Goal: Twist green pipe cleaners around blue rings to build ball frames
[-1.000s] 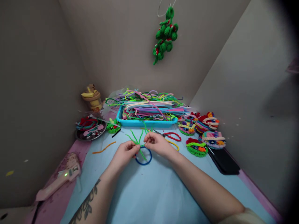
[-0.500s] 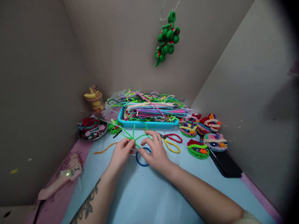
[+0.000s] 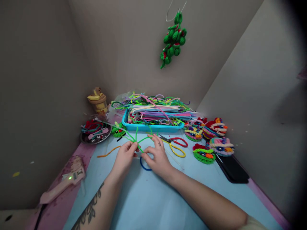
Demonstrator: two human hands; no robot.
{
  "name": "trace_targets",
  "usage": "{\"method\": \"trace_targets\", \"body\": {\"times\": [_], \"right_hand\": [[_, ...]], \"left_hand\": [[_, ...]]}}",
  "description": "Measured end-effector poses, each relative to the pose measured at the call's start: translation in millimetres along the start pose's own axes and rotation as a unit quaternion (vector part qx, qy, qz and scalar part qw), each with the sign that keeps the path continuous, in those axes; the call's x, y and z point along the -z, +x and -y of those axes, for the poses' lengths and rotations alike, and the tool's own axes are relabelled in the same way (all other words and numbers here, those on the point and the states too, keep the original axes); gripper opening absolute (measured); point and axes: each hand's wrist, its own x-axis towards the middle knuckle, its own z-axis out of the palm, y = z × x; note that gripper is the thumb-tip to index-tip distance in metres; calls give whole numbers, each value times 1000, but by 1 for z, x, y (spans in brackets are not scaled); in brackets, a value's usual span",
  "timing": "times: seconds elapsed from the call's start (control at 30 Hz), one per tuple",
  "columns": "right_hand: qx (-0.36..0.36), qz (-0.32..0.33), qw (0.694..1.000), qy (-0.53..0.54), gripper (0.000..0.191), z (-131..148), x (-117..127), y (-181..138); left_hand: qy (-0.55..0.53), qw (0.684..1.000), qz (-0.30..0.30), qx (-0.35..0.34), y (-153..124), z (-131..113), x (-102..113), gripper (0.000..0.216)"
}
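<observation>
Several green pipe cleaners (image 3: 136, 134) fan out from one crossing point above the table. My left hand (image 3: 125, 156) is closed, pinching them at that crossing between thumb and forefinger. My right hand (image 3: 158, 157) has its thumb and forefinger brought together at the end of the green strand that points down to the right. Its other fingers lie near another strand that curves right. Below the hands a blue ring (image 3: 144, 167) lies on the table, partly hidden by the right hand. Scissors (image 3: 177, 147) with one red and one yellow handle rest just beyond the right hand.
A blue tray (image 3: 153, 128) heaped with coloured pipe cleaners stands at the back. Fuzzy bird-like pieces (image 3: 203, 154) and a black phone (image 3: 232, 169) lie right. At left are a metal bowl (image 3: 96, 140), an orange pipe cleaner (image 3: 108, 152) and a pink glue gun (image 3: 63, 187).
My right thumb and forefinger have closed onto the end of the lower green strand. My left hand keeps its pinch at the crossing. The view has shifted slightly.
</observation>
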Motion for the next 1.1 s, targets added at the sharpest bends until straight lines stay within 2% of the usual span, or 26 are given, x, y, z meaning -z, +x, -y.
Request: {"method": "trace_targets", "body": {"times": [0.17, 0.57, 0.7, 0.83, 0.93, 1.0, 1.07, 1.1], "right_hand": [[21, -20, 1000, -10, 14, 3, 1, -1], [17, -12, 1000, 23, 15, 4, 2, 0], [17, -12, 999, 29, 16, 3, 1, 0], [-29, 24, 993, 112, 20, -8, 0, 4], [-111, -15, 971, 212, 32, -19, 6, 12], [-158, -55, 955, 244, 32, -25, 12, 19], [-174, -41, 947, 268, 29, -28, 20, 25], [-185, -9, 939, 288, 28, -29, 23, 28]], "left_hand": [[-5, 1000, -9, 8, -1, 2, -4, 28], [12, 999, -42, 3, -1, 1, -5, 28], [20, 999, -36, 3, 0, 1, -3, 28], [61, 998, -24, -23, 3, -4, 8, 29], [116, 992, 19, -48, 2, -12, 17, 30], [159, 982, 86, -58, -1, -17, 18, 28], [195, 968, 150, -54, -6, -20, 15, 25], [204, 961, 179, -56, -8, -20, 13, 22]]}}
